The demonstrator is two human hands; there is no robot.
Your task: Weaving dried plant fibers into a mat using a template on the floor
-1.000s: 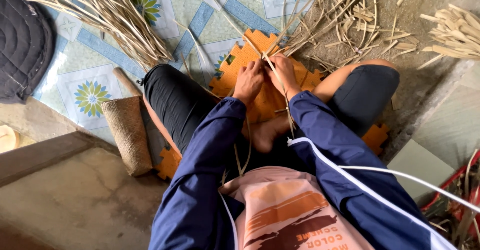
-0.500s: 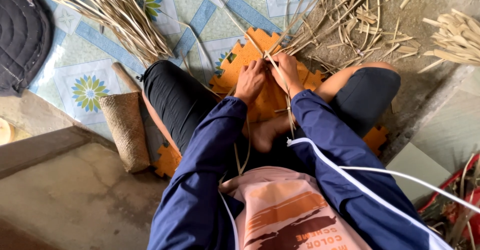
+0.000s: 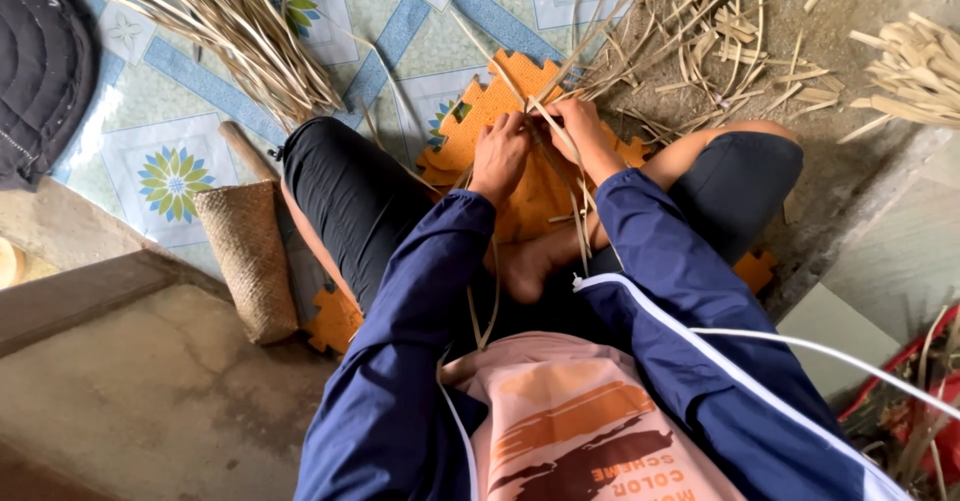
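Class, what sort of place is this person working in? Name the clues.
Probably a home floor used for handweaving: both hands work thin strips over an orange foam mat, beside loose reed bundles on patterned tiles.

Left hand (image 3: 500,153) and right hand (image 3: 578,133) pinch pale straw strips (image 3: 560,176) above an orange foam mat (image 3: 480,121).

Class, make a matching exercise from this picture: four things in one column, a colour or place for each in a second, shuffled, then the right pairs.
1. foam mat
2. woven pouch
3. sleeves
4. strips

a. held in both hands
b. orange
c. dark blue
d. beside the person's left leg

Pairs: 1-b, 2-d, 3-c, 4-a
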